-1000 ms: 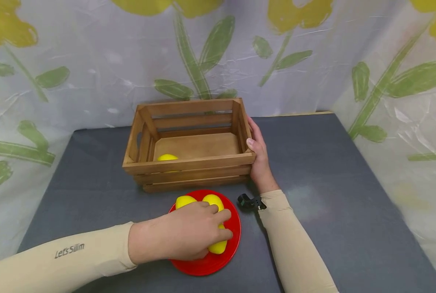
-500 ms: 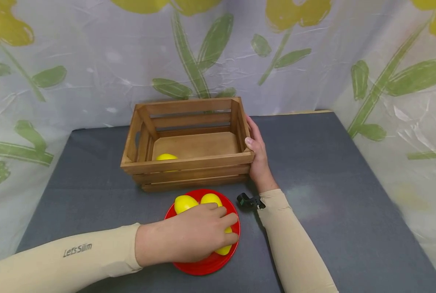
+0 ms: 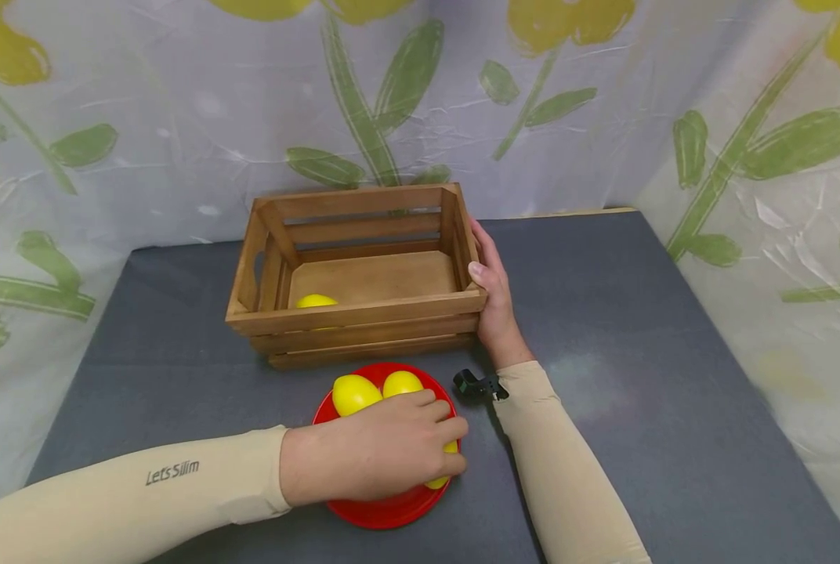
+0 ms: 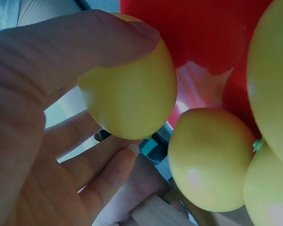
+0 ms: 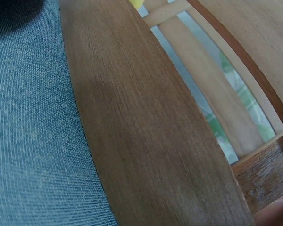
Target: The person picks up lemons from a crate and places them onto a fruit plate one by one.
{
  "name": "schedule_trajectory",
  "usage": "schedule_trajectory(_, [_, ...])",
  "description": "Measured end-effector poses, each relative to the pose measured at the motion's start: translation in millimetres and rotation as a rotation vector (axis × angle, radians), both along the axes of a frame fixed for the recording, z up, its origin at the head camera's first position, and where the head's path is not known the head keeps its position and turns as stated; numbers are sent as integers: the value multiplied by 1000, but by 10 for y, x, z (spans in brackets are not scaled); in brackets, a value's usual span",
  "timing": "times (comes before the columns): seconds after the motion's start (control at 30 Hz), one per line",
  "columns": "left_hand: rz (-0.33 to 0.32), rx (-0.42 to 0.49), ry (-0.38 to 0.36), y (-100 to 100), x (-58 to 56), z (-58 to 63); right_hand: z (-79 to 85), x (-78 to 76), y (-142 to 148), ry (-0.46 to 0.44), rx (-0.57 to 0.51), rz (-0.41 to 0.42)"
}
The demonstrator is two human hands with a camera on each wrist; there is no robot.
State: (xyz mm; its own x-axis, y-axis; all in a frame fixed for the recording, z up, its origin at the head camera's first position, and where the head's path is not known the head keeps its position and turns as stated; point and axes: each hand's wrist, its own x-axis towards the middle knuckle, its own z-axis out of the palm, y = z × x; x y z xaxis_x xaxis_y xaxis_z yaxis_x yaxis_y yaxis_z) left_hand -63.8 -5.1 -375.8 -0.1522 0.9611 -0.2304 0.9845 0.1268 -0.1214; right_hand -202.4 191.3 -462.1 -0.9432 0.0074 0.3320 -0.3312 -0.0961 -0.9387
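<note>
My left hand is over a red plate. In the left wrist view its thumb and fingers hold a yellow lemon, whose far side is partly hidden. More lemons lie close by: one at the plate's back left, another beside it, and a part-covered lemon showing under the fingers. My right hand grips the right end of a slatted wooden crate, thumb at its rim. Inside the crate's left front corner sits a lemon.
The crate stands behind the plate on a dark grey table. A flower-patterned sheet hangs close behind and at both sides. A small black device is worn at the right wrist, near the plate's right edge.
My left hand has slid slightly rightward over the plate, leaving the back-left lemon more exposed. The right hand keeps its grip on the crate. The head view has shifted a little.
</note>
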Motion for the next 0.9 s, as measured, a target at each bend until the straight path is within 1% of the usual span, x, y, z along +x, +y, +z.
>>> schedule_trajectory(0.2, [7,-18,10,8,-37,-35,7,-1,-10,-5,-2,0])
schedule_trajectory(0.5, [22,-38,-9,-8,-46,-82,9,1,-13,-6,0,-7])
schedule_trajectory(0.67, [43,-33,-35,-34,-61,-98,9,0,-6,-6,-3,-10])
schedule_trajectory(0.8, [57,-15,-19,-65,-48,-117,5,-1,-5,-2,7,-11])
schedule_trajectory(0.9, [63,12,-21,-88,-48,-138,1,-3,1,1,4,-9])
